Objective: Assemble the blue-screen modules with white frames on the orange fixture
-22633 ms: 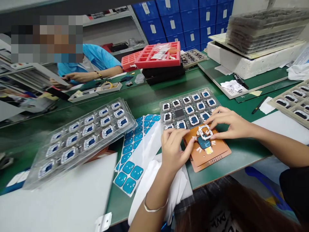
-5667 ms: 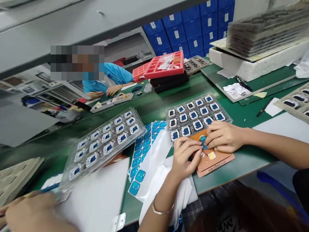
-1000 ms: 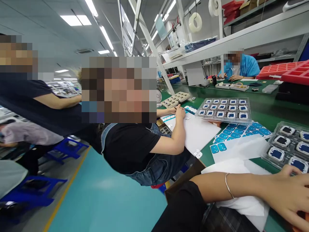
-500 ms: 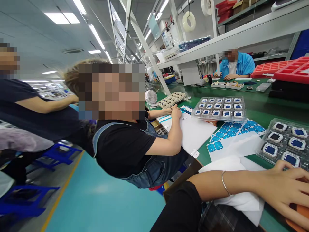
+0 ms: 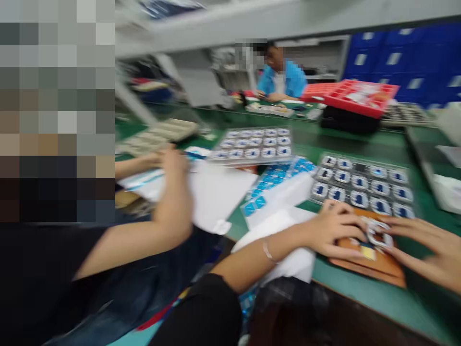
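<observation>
My left hand lies over an orange-brown pad at the lower right, fingers apart and partly bent, their tips near the left side of a small white square frame. A dark strip with a yellow patch sticks out below that frame. From the right comes my right hand, thumb and fingers closed on the frame's right edge. Motion blur softens both sets of fingertips. Just behind, a clear tray carries several similar white-framed parts with dark blue middles.
A second clear tray of similar parts stands farther back. Sheets of blue stickers and white paper lie left. A co-worker's arm reaches in close at left. Across the bench sits a person in blue, near a red tray.
My view has swung right and down toward the bench. My right hand, the pad and the white frame are now in sight. My left hand appears farther left in the picture.
</observation>
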Motion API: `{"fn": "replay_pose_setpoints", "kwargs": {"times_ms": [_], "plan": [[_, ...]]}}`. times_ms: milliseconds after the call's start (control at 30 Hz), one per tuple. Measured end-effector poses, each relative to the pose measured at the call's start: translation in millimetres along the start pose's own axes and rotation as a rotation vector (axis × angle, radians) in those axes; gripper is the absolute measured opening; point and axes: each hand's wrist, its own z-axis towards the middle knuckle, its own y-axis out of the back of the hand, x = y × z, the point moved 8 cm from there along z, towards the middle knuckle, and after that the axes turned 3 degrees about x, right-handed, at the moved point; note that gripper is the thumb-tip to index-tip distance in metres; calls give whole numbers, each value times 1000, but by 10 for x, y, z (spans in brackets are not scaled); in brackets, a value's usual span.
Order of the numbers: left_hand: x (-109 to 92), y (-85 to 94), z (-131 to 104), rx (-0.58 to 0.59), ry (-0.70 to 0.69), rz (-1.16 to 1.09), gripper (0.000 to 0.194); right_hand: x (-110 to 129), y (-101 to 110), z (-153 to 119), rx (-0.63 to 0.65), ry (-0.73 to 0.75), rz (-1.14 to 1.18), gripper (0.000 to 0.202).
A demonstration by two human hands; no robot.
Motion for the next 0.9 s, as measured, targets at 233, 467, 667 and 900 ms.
{"fn": "replay_pose_setpoints", "kwargs": {"times_ms": [233, 467, 667, 900], "plan": [[189, 218, -95, -291, 47, -328, 20, 52, 42, 74, 32, -35, 58, 18], [292, 104, -85, -235, 267, -295, 54, 153, -67, 64, -14, -43, 99, 21], [323, 99, -86, -232, 306, -268, 51, 144, -102, 67, -29, -44, 79, 21], [300, 92, -90, -243, 292, -256, 49, 105, -136, 54, 16, -95, 109, 19]]}}
